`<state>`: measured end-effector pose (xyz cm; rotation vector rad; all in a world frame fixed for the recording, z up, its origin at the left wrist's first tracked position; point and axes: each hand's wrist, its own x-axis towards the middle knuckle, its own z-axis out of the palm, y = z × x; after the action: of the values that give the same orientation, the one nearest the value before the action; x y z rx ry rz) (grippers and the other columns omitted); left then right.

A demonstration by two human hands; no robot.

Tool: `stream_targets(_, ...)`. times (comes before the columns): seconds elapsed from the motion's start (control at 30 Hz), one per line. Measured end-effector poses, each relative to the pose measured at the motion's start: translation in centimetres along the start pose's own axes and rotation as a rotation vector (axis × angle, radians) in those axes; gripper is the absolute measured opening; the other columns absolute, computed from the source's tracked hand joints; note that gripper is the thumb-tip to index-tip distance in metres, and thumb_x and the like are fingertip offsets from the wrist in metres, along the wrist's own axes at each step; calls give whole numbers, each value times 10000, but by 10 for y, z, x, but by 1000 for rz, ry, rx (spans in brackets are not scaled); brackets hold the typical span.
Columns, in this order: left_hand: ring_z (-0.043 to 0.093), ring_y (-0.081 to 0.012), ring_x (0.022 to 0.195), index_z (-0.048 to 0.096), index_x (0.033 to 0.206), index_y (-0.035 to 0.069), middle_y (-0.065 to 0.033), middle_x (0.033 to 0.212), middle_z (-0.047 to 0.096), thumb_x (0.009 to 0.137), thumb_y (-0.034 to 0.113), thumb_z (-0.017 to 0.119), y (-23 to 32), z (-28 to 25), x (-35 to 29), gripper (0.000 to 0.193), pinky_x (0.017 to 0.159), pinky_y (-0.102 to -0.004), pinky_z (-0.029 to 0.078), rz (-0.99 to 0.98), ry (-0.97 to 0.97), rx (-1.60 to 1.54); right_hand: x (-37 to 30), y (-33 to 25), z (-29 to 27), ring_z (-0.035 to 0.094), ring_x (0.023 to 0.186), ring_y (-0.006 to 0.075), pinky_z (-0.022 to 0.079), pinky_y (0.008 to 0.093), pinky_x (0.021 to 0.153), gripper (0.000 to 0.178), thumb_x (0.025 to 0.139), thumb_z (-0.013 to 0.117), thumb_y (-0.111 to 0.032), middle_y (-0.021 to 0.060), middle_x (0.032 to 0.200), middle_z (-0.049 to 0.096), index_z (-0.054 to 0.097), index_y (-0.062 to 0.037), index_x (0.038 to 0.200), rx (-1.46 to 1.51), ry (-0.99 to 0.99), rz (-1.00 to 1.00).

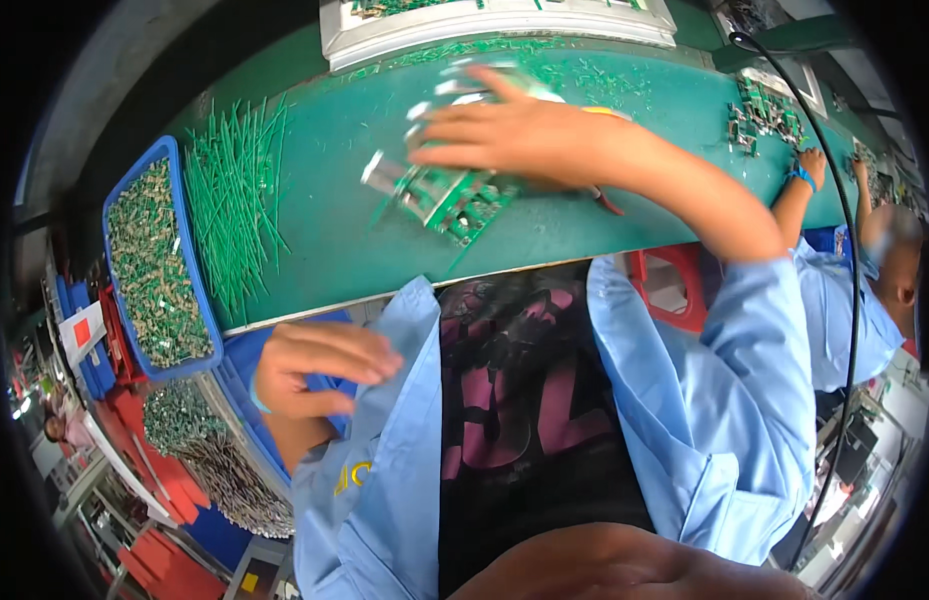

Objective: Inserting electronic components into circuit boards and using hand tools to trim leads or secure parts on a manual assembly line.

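My right hand (519, 135) is stretched over a group of green circuit boards (454, 205) on the green tabletop (334, 220). Its fingers look spread but are smeared by motion; whether they touch the boards is unclear. White and silver parts stand on the boards, partly covered by the hand. A red handle end (607, 202) and a yellow-orange piece (606, 112) peep out beside that hand, the rest hidden. Below the table edge, in front of my body, my left hand (319, 370) hangs with bent fingers apart from the thumb and nothing visible between them.
Thin green strips (234, 200) lie piled on the left. Beside them stands a blue bin (174, 160) full of small parts. Green scraps and a white-framed tray (504, 40) are at the back. More boards (764, 115) lie at right, near a co-worker's hand (810, 165). A black cable (852, 250) hangs there.
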<state>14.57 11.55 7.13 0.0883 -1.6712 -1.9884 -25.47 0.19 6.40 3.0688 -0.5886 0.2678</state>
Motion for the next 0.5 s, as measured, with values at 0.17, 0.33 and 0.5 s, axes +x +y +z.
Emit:
stream_targets(0.17, 444, -422, 1581, 576, 1607, 124, -209, 1793, 316, 853, 198, 881, -55, 8, 47, 818, 1229, -551, 446, -376, 319, 1593, 60, 20, 56, 465, 1542, 284, 312, 588, 1320, 664, 953, 607, -157, 53, 1634, 535, 471, -164, 1603, -187, 77, -304)
stream_targets(0.33, 435, -433, 1586, 502, 1656, 115, -210, 1820, 242, 895, 207, 845, -101, 11, 40, 840, 1232, -521, 437, -400, 525, 1077, 6, 7, -9, 660, 1298, 375, 544, 463, 1073, 661, 854, 826, -230, 130, 1443, 666, 585, -67, 1447, 125, 125, 418)
stream_targets(0.5, 478, -418, 1552, 530, 1629, 103, -224, 1793, 292, 902, 181, 835, -102, 11, 54, 792, 1192, -471, 477, -351, 524, 1168, -95, -36, 18, 586, 1421, 350, 490, 545, 1115, 1142, 675, 941, -582, 146, 1551, 576, 461, -136, 1611, -170, -149, 865)
